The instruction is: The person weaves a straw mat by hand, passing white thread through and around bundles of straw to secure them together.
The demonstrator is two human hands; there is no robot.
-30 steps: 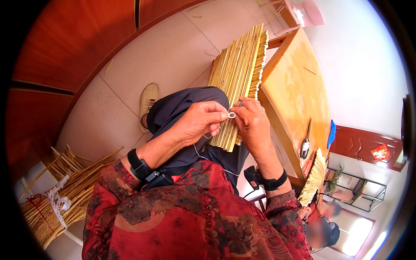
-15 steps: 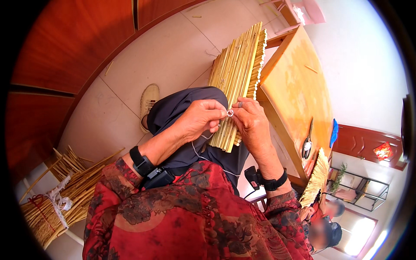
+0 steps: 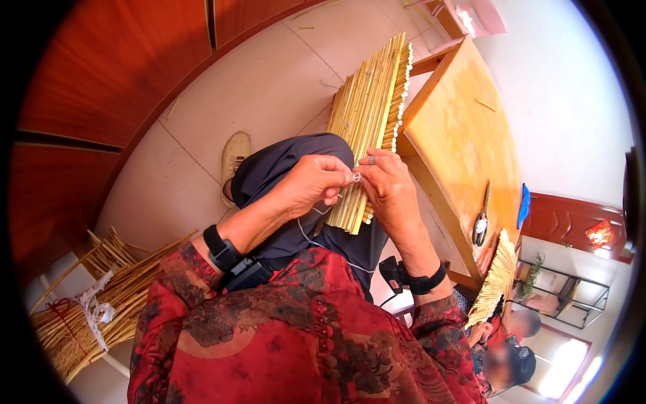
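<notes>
A mat of straw-coloured reed stalks (image 3: 367, 101) lies slanting across my lap, its near end over my thigh. Above that near end my left hand (image 3: 316, 180) pinches a thin white cord (image 3: 306, 232), which trails down across my trousers. My right hand (image 3: 387, 182), with a ring on one finger, closes on the same cord from the other side. Between my fingertips the cord forms a small loop or knot (image 3: 356, 177). Both hands are nearly touching, just over the reeds. How the cord meets the stalks is hidden by my fingers.
On my right stands a wooden table (image 3: 464, 121) with scissors (image 3: 480, 225) and a short reed piece (image 3: 484, 105) on it. A tied bundle of stalks (image 3: 128, 306) leans at my left. Beyond the table, other people sit near another reed mat (image 3: 492, 279).
The cord loop between my fingertips has tightened and changed shape slightly. My hands stay almost in place, and the view has shifted a little.
</notes>
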